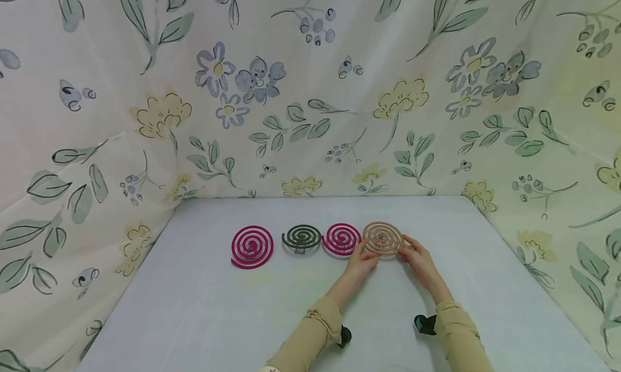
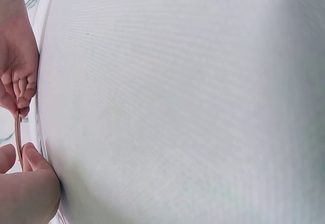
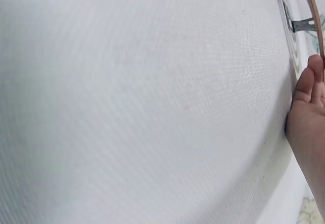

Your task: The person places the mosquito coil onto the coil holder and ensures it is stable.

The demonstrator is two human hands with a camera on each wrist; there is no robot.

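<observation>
A tan mosquito coil (image 1: 383, 242) is at the right end of a row of coils. My left hand (image 1: 359, 265) pinches its left edge, while my right hand (image 1: 421, 260) grips the right edge. Both wrist views show the coil edge-on, as a thin tan strip (image 2: 18, 137) between the two hands. Behind that strip, a small metal stand (image 3: 303, 25) appears in the right wrist view; whether the coil is fixed on it, I cannot tell. Just left of the tan coil is a magenta coil (image 1: 342, 239), close to my left fingertips.
Further left, a dark green coil (image 1: 302, 237) sits above a small grey base (image 1: 300, 251). Another magenta coil (image 1: 252, 247) is at the row's left end. The white table (image 1: 218, 318) meets a floral cloth (image 1: 301, 145) at the back and sides. Dark devices (image 1: 425, 324) are on both wrists.
</observation>
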